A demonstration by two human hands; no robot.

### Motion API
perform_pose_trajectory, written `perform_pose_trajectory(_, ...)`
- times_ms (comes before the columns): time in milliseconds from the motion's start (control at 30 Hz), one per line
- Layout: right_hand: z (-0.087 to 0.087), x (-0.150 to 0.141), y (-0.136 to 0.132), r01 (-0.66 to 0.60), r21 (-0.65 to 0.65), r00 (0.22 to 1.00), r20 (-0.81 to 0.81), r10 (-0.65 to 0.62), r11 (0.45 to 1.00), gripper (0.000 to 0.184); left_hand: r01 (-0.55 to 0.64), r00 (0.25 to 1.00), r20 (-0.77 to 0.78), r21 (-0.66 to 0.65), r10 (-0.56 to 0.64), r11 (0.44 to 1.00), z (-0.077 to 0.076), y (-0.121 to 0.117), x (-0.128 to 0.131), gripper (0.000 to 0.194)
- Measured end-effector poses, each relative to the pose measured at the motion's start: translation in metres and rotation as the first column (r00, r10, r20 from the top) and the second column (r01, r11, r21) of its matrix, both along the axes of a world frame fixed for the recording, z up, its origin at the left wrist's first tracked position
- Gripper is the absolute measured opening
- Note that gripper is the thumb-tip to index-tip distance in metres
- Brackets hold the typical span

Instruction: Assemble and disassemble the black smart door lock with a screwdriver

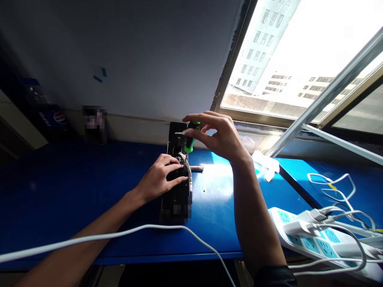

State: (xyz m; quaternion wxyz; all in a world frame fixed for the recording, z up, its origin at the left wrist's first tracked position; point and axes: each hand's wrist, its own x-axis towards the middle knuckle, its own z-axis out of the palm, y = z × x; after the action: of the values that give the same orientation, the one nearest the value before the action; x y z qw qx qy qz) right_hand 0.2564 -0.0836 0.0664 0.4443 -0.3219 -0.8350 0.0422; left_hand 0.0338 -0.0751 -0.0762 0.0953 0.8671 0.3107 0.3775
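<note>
A long black device (pixel 176 191) lies on the blue table, its narrow end pointing at the wall; part of its near end is blurred out. My left hand (pixel 163 175) rests on it from the left, with fingers stretched out and thumb apart. Above the device, my right hand (pixel 217 133) grips the handle of a green-and-black screwdriver (pixel 190 141) between thumb and fingers. The screwdriver stands nearly upright, its shaft reaching down between my left fingertips. Whatever its tip touches is too small to make out. A pale strip (pixel 190 179) runs along the device's right edge.
A brownish rod (pixel 196 168) lies right of the device. A white cable (pixel 143 227) crosses the front. At right sit a power strip (pixel 311 239) with several plugs and a metal frame (pixel 295 133) before the window. A Pepsi bottle (pixel 49 113) stands at left.
</note>
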Motion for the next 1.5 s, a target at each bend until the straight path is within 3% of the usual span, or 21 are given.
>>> perform_pose_trajectory(167,0.0021,0.0053,-0.0045,-0.216,-0.227,0.976,-0.050,0.210,0.950,0.044,0.003,1.000,0.002,0.009,-0.003,1.000,-0.0006,0.0003,-0.0002,0.034)
perform_pose_trajectory(233,0.0026,0.0060,-0.0043,-0.229,-0.206,0.973,-0.078,0.218,0.951,0.040,0.002,1.000,0.002,0.011,-0.002,1.000,-0.0008,0.0004,-0.0002,0.034)
perform_pose_trajectory(367,0.0023,0.0037,-0.0022,-0.078,-0.081,0.995,-0.071,0.073,0.994,0.033,0.001,1.000,-0.014,0.022,-0.001,1.000,-0.0012,0.0005,-0.0002,0.035)
perform_pose_trajectory(567,0.0027,0.0041,-0.0049,-0.252,-0.219,0.965,-0.130,0.228,0.943,0.034,0.000,1.000,-0.024,0.032,0.000,0.999,-0.0012,0.0006,0.0000,0.036)
perform_pose_trajectory(733,0.0024,0.0049,-0.0018,-0.071,-0.034,0.994,-0.091,0.067,0.997,0.028,0.001,1.000,-0.012,0.036,-0.001,0.999,-0.0008,0.0003,0.0005,0.035)
perform_pose_trajectory(867,0.0039,0.0057,-0.0052,-0.202,-0.190,0.979,-0.079,0.190,0.961,0.035,-0.004,1.000,-0.007,0.023,0.004,1.000,-0.0007,-0.0003,0.0011,0.035)
perform_pose_trajectory(933,0.0046,0.0060,-0.0067,-0.228,-0.207,0.972,-0.104,0.211,0.951,0.035,-0.002,1.000,-0.006,0.015,0.002,1.000,-0.0006,-0.0006,0.0011,0.036)
perform_pose_trajectory(1100,0.0054,0.0056,-0.0059,-0.047,-0.053,0.997,-0.061,0.044,0.997,0.031,-0.001,1.000,-0.016,0.019,0.001,1.000,-0.0001,-0.0015,0.0005,0.035)
perform_pose_trajectory(1267,0.0039,0.0065,-0.0056,-0.200,-0.229,0.979,-0.087,0.184,0.953,0.039,-0.003,1.000,-0.007,0.020,0.003,1.000,-0.0002,-0.0014,0.0014,0.034)
perform_pose_trajectory(1500,0.0037,0.0068,-0.0021,-0.043,-0.074,0.997,-0.067,0.038,0.996,0.032,0.000,1.000,-0.014,0.024,0.000,1.000,-0.0004,-0.0013,0.0010,0.034)
